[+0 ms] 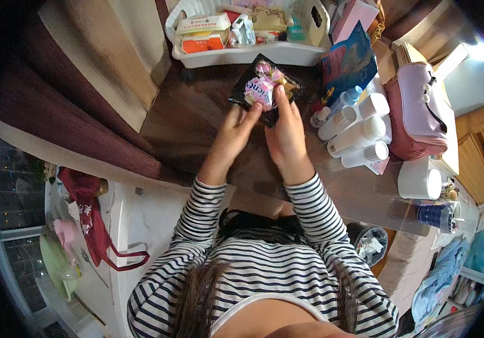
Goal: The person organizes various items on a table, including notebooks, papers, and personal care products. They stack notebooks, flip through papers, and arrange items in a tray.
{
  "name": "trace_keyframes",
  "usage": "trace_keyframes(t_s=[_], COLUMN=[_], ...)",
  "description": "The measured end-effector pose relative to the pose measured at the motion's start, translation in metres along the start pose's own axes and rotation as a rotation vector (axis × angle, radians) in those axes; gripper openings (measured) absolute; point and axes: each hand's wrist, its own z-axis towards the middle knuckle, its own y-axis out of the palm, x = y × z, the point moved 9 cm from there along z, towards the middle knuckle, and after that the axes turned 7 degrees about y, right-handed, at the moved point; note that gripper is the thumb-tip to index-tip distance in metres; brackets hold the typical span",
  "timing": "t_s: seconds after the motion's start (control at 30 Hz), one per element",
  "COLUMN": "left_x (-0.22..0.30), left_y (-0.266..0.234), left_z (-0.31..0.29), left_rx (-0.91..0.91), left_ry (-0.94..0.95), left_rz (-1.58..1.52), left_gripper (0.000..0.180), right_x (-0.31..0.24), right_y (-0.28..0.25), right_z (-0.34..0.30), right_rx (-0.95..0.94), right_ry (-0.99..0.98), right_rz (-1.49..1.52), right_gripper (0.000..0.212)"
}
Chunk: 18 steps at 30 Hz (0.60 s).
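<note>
Between both hands I hold a small black packet (259,90) with a pink and white floral print, raised over the dark brown table. My left hand (233,134) grips its lower left side, the thumb lying on the front. My right hand (286,132) pinches the lower right side, its thumb pointing up over the print. Fingers behind the packet are hidden. Just beyond it stands a white plastic basket (253,57) with several packets and small boxes inside, among them an orange and white box (202,43).
White bottles (356,136) cluster on the table at right, beside a blue packet (350,65) and a pink zip bag (418,110). A dark blue cup (438,216) stands near the right edge. Below is a lined bin (371,247). Curtains (84,112) hang at left.
</note>
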Motion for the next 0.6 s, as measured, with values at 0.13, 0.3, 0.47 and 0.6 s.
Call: trace_keyframes(t_s=[0.13,0.3,0.47,0.6], left_x=[-0.022,0.003,-0.024,-0.053], left_y=[-0.013,-0.02,-0.035,0.004], left_z=[-0.014,-0.039,-0.037,-0.047], left_rx=[0.007,-0.263,-0.162,-0.001], left_ry=[0.058,0.072,-0.034,-0.047], left_rz=[0.049,0.107,0.176,-0.075], left_gripper=[0.03,0.03,0.034,0.054], right_x=[0.004,-0.006,0.023,-0.003], right_y=[-0.022,-0.024,-0.061,-0.061], right_z=[-0.031,-0.072,-0.077,-0.079], right_rx=[-0.016,-0.154,-0.043,0.109], right_ry=[-0.086,-0.026,0.17,-0.216], right_rz=[-0.205,-0.511,-0.495,-0.651], right_gripper=[0.03,0.056,0.046,0.039])
